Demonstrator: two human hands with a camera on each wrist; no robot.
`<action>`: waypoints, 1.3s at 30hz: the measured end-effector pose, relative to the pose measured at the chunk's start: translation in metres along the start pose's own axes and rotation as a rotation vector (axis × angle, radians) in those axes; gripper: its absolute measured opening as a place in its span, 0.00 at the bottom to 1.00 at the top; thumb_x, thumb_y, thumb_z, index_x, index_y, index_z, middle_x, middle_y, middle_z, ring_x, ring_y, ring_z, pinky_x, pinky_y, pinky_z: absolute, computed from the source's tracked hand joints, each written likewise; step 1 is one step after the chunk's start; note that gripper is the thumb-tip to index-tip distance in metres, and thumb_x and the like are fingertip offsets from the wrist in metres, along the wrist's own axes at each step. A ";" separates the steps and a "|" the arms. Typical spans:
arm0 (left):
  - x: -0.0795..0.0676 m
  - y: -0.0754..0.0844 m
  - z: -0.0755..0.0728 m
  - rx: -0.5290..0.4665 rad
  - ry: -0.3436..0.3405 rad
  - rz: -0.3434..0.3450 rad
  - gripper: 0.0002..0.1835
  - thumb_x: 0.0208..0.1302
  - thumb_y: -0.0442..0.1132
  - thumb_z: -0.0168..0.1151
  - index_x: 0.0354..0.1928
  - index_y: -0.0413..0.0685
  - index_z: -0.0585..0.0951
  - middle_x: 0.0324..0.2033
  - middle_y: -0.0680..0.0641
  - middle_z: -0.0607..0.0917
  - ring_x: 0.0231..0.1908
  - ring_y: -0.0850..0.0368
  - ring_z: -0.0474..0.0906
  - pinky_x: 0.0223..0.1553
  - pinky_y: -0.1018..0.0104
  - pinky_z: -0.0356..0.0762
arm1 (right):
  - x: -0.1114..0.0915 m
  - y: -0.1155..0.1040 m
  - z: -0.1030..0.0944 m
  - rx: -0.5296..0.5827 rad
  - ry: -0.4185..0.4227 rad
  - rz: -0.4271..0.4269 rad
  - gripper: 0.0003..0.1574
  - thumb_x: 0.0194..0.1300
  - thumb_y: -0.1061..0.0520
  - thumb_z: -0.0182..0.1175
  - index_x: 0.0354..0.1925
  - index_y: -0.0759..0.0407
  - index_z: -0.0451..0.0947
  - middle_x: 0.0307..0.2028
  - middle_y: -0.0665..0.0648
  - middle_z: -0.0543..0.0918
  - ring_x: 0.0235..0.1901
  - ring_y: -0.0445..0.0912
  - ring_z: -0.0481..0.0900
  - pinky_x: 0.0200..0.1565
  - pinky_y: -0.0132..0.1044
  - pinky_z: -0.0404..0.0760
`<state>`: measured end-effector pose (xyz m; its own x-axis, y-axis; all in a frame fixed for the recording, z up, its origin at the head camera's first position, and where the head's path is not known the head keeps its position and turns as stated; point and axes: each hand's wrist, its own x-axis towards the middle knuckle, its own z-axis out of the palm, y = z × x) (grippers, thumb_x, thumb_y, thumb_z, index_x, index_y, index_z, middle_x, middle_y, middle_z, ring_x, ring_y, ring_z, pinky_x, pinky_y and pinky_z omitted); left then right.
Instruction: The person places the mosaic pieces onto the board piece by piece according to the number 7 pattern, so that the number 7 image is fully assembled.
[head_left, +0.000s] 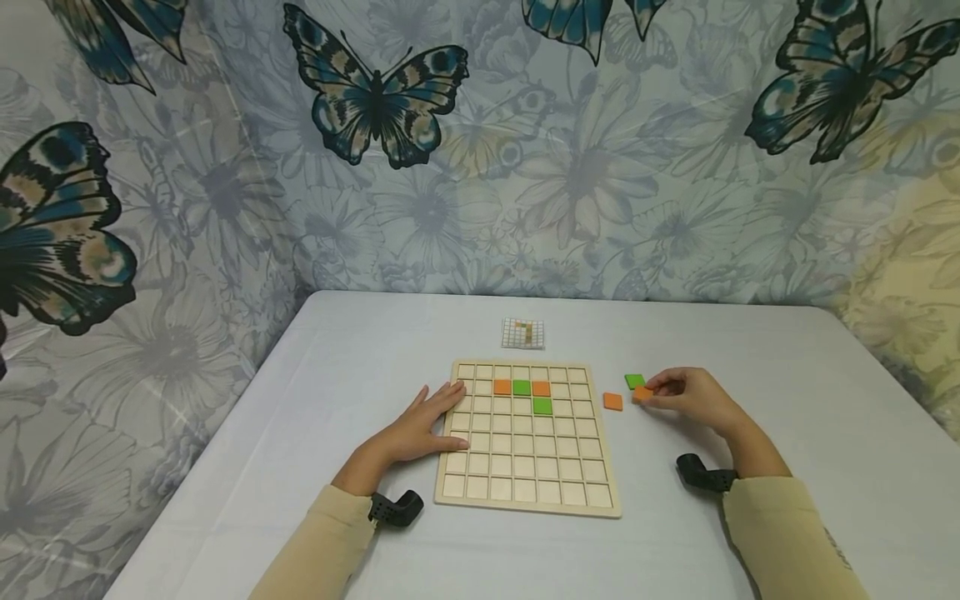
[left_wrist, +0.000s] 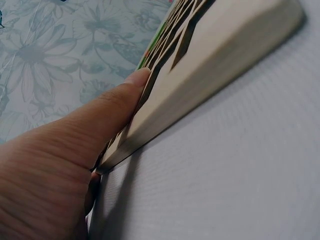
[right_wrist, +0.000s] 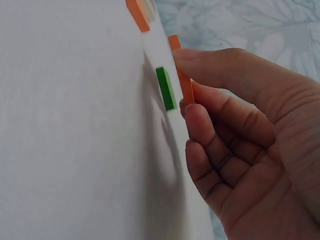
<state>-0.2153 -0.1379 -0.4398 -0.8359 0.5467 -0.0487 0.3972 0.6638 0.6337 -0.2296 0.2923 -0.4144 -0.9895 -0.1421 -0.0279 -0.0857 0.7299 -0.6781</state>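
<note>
The right hand (head_left: 693, 398) pinches an orange tile (head_left: 641, 394) between thumb and fingers, just off the table (head_left: 390, 333) beside a green tile (head_left: 634, 381); a second orange tile (head_left: 612, 402) lies nearby, right of the board (head_left: 517, 467). The left hand (head_left: 416, 427) rests, fingers extended, on the board's left edge. Four tiles, two orange and two green, sit in its cells. A small card (head_left: 522, 333) lies behind it.

The grid board (head_left: 523, 444) looks like smooth, matt wood. The tiles (right_wrist: 166, 90) are smooth and matt. The surface (head_left: 375, 333) looks like finely textured cloth, the sleeves (head_left: 322, 542) like matt cloth, the wrist cameras (head_left: 401, 509) like plastic.
</note>
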 end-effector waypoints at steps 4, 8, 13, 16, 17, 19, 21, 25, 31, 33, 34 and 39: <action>0.000 -0.001 0.001 -0.006 0.000 0.003 0.48 0.53 0.56 0.66 0.72 0.49 0.54 0.73 0.53 0.51 0.73 0.55 0.41 0.74 0.53 0.26 | 0.001 -0.007 0.004 -0.006 -0.008 -0.024 0.23 0.52 0.56 0.69 0.41 0.71 0.79 0.33 0.59 0.82 0.29 0.40 0.75 0.29 0.27 0.76; -0.001 -0.001 0.001 -0.006 0.003 0.011 0.48 0.54 0.56 0.66 0.72 0.49 0.54 0.73 0.52 0.51 0.73 0.55 0.42 0.74 0.53 0.26 | 0.002 -0.016 0.007 -0.018 -0.019 -0.058 0.21 0.52 0.55 0.69 0.40 0.70 0.79 0.33 0.59 0.82 0.30 0.39 0.75 0.29 0.27 0.76; 0.000 -0.001 0.001 -0.004 0.009 0.022 0.48 0.53 0.56 0.66 0.72 0.48 0.55 0.73 0.51 0.51 0.73 0.53 0.43 0.74 0.53 0.26 | 0.003 -0.028 0.011 -0.012 -0.025 -0.115 0.17 0.53 0.59 0.68 0.40 0.69 0.80 0.32 0.58 0.81 0.30 0.40 0.74 0.28 0.27 0.75; 0.000 -0.001 0.002 -0.004 0.013 0.028 0.49 0.53 0.55 0.67 0.71 0.46 0.55 0.72 0.50 0.52 0.73 0.52 0.43 0.74 0.52 0.27 | 0.003 -0.034 0.014 0.000 -0.035 -0.130 0.17 0.52 0.59 0.68 0.39 0.68 0.80 0.31 0.57 0.81 0.30 0.41 0.74 0.28 0.27 0.74; 0.000 -0.001 0.002 -0.002 0.013 0.029 0.48 0.53 0.55 0.67 0.71 0.46 0.55 0.72 0.50 0.52 0.73 0.52 0.43 0.74 0.52 0.28 | 0.003 -0.036 0.015 0.003 -0.040 -0.133 0.17 0.52 0.58 0.69 0.39 0.68 0.80 0.31 0.57 0.81 0.30 0.42 0.74 0.28 0.27 0.74; 0.000 -0.001 0.002 0.002 0.013 0.028 0.48 0.53 0.55 0.67 0.71 0.47 0.55 0.72 0.50 0.52 0.73 0.52 0.43 0.74 0.52 0.28 | 0.004 -0.039 0.017 0.010 -0.053 -0.140 0.18 0.52 0.58 0.69 0.39 0.68 0.80 0.31 0.57 0.81 0.31 0.43 0.74 0.28 0.27 0.74; 0.000 -0.001 0.002 0.006 0.012 0.026 0.48 0.53 0.56 0.66 0.71 0.47 0.55 0.73 0.50 0.52 0.73 0.52 0.43 0.74 0.52 0.28 | 0.004 -0.043 0.019 0.012 -0.064 -0.145 0.19 0.52 0.56 0.70 0.39 0.67 0.80 0.31 0.57 0.81 0.31 0.43 0.75 0.29 0.27 0.75; -0.001 -0.001 0.002 0.003 0.007 0.019 0.48 0.53 0.56 0.66 0.72 0.47 0.55 0.73 0.51 0.51 0.73 0.53 0.42 0.74 0.53 0.26 | 0.006 -0.049 0.024 0.019 -0.076 -0.148 0.20 0.51 0.56 0.70 0.39 0.67 0.80 0.32 0.57 0.82 0.32 0.43 0.76 0.29 0.28 0.76; -0.001 -0.001 0.001 -0.002 0.000 0.009 0.48 0.54 0.56 0.66 0.72 0.48 0.54 0.73 0.51 0.51 0.73 0.54 0.42 0.74 0.54 0.26 | 0.009 -0.058 0.034 0.018 -0.093 -0.173 0.16 0.51 0.59 0.69 0.38 0.66 0.80 0.31 0.56 0.81 0.31 0.43 0.74 0.27 0.28 0.74; 0.000 -0.001 0.001 -0.001 -0.001 0.009 0.48 0.54 0.56 0.66 0.72 0.48 0.54 0.73 0.52 0.50 0.73 0.54 0.41 0.74 0.54 0.25 | 0.010 -0.061 0.037 0.022 -0.102 -0.185 0.17 0.51 0.58 0.70 0.38 0.66 0.80 0.30 0.56 0.81 0.30 0.43 0.74 0.27 0.28 0.73; 0.000 0.000 0.001 -0.001 0.000 0.009 0.48 0.54 0.56 0.66 0.72 0.48 0.54 0.73 0.52 0.50 0.73 0.54 0.41 0.74 0.54 0.25 | 0.011 -0.062 0.038 0.027 -0.108 -0.189 0.17 0.50 0.58 0.70 0.38 0.66 0.80 0.30 0.56 0.81 0.30 0.43 0.74 0.27 0.28 0.73; 0.000 0.000 0.000 -0.003 0.000 0.014 0.48 0.54 0.56 0.66 0.72 0.48 0.54 0.73 0.51 0.50 0.73 0.54 0.42 0.74 0.53 0.26 | 0.012 -0.072 0.045 0.039 -0.127 -0.227 0.17 0.50 0.58 0.71 0.37 0.66 0.80 0.30 0.56 0.80 0.29 0.42 0.73 0.27 0.27 0.74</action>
<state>-0.2156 -0.1376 -0.4400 -0.8305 0.5557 -0.0397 0.4074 0.6544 0.6370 -0.2298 0.2083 -0.3990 -0.9226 -0.3839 0.0377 -0.2967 0.6436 -0.7055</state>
